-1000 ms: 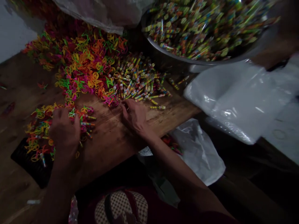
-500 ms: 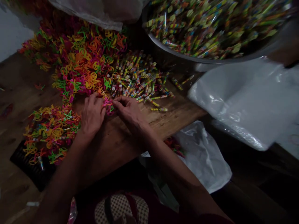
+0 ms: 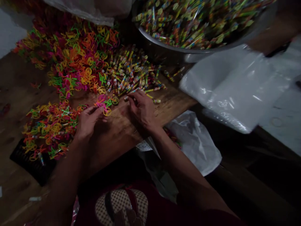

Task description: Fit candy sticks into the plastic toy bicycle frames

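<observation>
My left hand [image 3: 87,123] is closed at the thumb and fingertips on a pink plastic piece [image 3: 101,102] with a loop shape. Green and yellow looped pieces lie against it on the wooden board. To the right, my right hand [image 3: 144,110] pinches a thin tube [image 3: 126,98], whose pale end pokes out past the fingertips; the fingers hide the rest. Just beyond that hand spreads a pile of slim clear tubes [image 3: 128,70] with colourful contents. A large heap of bright plastic pieces [image 3: 77,62] rises behind my left hand.
A smaller pile of plastic pieces with some tubes [image 3: 50,128] sits at left on a black tray [image 3: 27,163]. A metal basin [image 3: 169,46] full of tubes stands at back right. Clear plastic bags [image 3: 218,84] lie at right, beyond the board's edge [image 3: 174,117].
My right hand has moved right, away from the pink piece, and now has a tube at its fingertips. The left hand has turned and drawn back slightly, thumb and fingers at the pink piece.
</observation>
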Tool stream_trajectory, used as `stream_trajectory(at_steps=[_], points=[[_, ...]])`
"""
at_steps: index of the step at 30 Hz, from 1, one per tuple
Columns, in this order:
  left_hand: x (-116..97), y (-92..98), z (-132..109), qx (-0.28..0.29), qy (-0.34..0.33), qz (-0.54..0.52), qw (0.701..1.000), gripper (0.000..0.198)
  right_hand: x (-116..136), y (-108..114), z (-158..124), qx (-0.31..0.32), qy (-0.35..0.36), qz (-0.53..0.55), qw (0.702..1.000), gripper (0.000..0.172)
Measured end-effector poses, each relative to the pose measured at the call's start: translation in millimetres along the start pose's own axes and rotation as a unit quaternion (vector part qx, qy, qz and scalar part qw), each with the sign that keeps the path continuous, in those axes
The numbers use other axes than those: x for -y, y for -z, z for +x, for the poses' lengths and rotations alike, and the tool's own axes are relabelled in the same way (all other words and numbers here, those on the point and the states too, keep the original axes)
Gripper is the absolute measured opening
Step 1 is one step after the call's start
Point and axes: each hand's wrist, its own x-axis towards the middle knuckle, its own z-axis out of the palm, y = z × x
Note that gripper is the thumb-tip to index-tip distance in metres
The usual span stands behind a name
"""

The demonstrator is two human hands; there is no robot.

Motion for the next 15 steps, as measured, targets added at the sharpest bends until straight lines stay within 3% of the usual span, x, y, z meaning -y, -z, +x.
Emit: stream_trajectory(at_steps=[4, 8, 11, 15], points=[[3.6, -2.2, -3.7, 0.028, 0.080, -0.092, 0.992, 0.024, -14.0, -1.8, 5.9, 0.085, 0.047, -0.179, 0.979, 0.026], [4.0, 0.0, -2.4, 0.031, 0.108, -0.084, 0.990, 0.020, -13.9, -5.9, 18.8, 0.130, 0.048, -0.236, 0.962, 0.024], [7.8, 0.7, 1.3, 0.028, 0.106, -0.080, 0.991, 0.021, -9.1, -5.0, 19.4, 0.106, 0.093, -0.195, 0.971, 0.020], [13.7, -3.0, 4.5, 0.025, 0.111, -0.095, 0.989, 0.024, 8.9, -1.9, 4.2, 0.058, 0.117, -0.037, 0.991, 0.021]])
